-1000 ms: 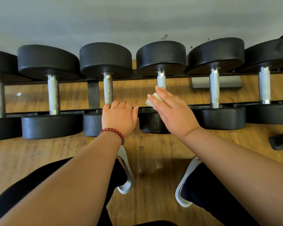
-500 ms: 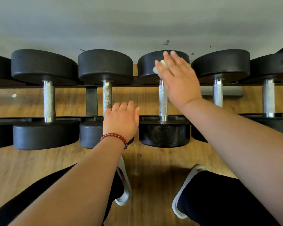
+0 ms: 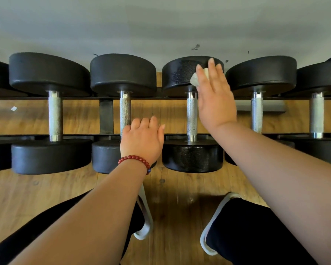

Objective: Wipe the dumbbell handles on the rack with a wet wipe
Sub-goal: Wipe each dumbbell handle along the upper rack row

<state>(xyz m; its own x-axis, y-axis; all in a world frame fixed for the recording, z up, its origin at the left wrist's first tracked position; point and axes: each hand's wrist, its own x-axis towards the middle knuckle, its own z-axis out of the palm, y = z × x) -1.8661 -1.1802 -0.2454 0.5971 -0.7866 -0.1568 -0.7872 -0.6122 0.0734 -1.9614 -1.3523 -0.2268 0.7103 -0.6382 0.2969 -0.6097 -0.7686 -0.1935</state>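
Observation:
Black round-headed dumbbells with knurled steel handles lie side by side on a low black rack (image 3: 106, 115). My right hand (image 3: 214, 96) reaches over the middle dumbbell's handle (image 3: 191, 115). Its straight fingers press a crumpled white wet wipe (image 3: 194, 80) against that dumbbell's far head (image 3: 180, 73), which has a darker, damp-looking patch. The thumb is hidden. My left hand (image 3: 141, 138), with a red bead bracelet, rests on the near head of the neighbouring dumbbell, below its handle (image 3: 125, 111). Its fingers curl over the head's far edge.
More dumbbells lie to the left (image 3: 54, 115) and right (image 3: 256, 111) (image 3: 316, 115). A grey wall (image 3: 161, 25) rises right behind the rack. Below is a wooden floor (image 3: 180, 197) with my white shoes (image 3: 145, 217) (image 3: 210, 226) and a white scrap (image 3: 13, 108).
My right hand slid the wipe from the near end of the middle handle up to the far head. My left hand stayed on the neighbouring dumbbell's near head.

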